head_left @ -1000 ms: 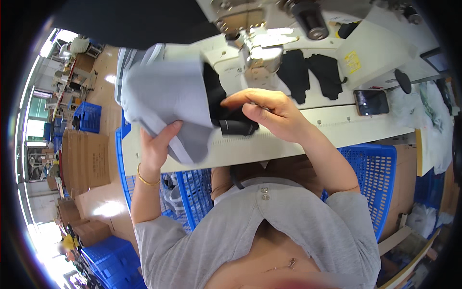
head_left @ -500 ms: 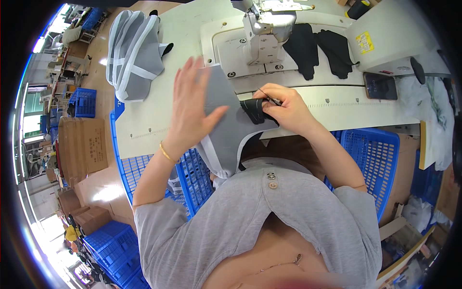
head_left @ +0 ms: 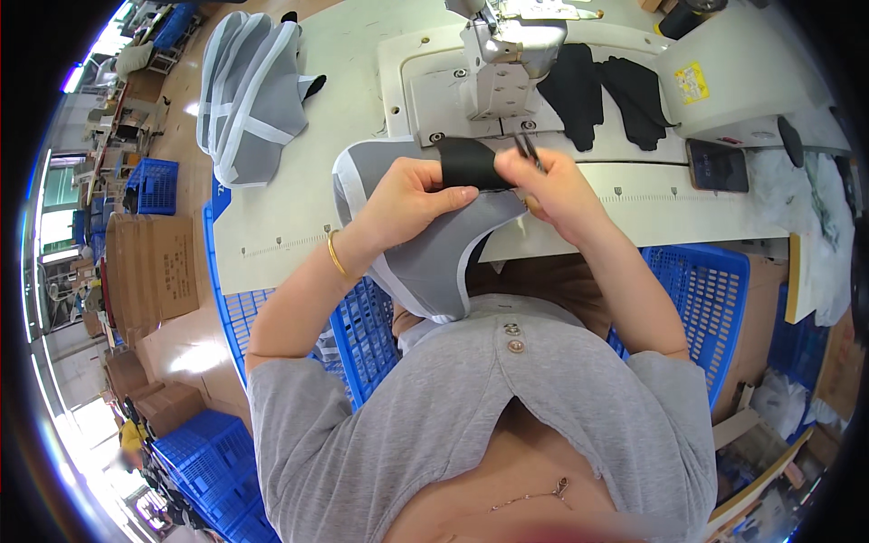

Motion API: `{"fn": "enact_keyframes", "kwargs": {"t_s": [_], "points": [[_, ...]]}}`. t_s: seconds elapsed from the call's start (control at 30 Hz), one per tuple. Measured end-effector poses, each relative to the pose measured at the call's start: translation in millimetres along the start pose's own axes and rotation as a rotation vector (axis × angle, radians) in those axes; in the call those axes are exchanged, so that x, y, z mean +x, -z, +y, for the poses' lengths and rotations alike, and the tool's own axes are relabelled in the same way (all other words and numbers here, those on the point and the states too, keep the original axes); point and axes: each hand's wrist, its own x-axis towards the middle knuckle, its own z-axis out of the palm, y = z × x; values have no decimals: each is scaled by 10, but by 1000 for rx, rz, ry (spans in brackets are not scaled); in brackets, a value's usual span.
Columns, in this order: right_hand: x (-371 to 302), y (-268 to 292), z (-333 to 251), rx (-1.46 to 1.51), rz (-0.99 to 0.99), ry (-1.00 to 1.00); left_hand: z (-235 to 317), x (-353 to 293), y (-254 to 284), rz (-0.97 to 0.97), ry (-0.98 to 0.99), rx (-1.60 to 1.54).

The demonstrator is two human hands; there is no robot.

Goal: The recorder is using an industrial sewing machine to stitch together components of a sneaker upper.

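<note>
A grey fabric piece with white edging (head_left: pixel 418 264) lies over the table's front edge and hangs down to my lap. Sewn or laid on its upper side is a black fabric strip (head_left: pixel 471 165). My left hand (head_left: pixel 407 201) pinches the strip's left end between thumb and fingers. At the strip's other end is my right hand (head_left: pixel 559 192), closed around small dark thread snips (head_left: pixel 528 152) whose points stick up past the fingers. Whether the right fingers also grip the strip is hidden. Both hands are just in front of the sewing machine (head_left: pixel 507 72).
Similar grey pieces with white edging (head_left: pixel 258 109) are stacked at the table's far left. Black fabric pieces (head_left: pixel 572 95) and a phone (head_left: pixel 718 166) lie right of the machine. Blue plastic baskets (head_left: pixel 697 299) stand below the table's front edge, and cardboard boxes (head_left: pixel 149 271) on the floor.
My left hand, spread over the grey piece before, has come down and right and now pinches the black strip. The grey piece has shifted and the strip lies flatter; the snips now point up.
</note>
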Motion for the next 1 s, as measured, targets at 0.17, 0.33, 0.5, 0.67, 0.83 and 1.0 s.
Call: {"fn": "enact_keyframes", "kwargs": {"t_s": [0.17,0.33,0.5,0.67,0.83,1.0], "points": [[-56,-27,199,-20,-104,199,31,-44,-69,101,-52,69],[-77,44,323,-126,-79,408,207,-11,199,-65,-48,79],[-176,34,98,-471,-202,717,310,75,228,-205,-15,154],[-196,69,68,-565,-215,811,321,79,163,-276,-195,443],[-254,90,-39,-369,-109,531,381,37,117,-232,-100,444],[-206,116,-118,-624,-188,567,464,19,36,-171,-24,514]]}}
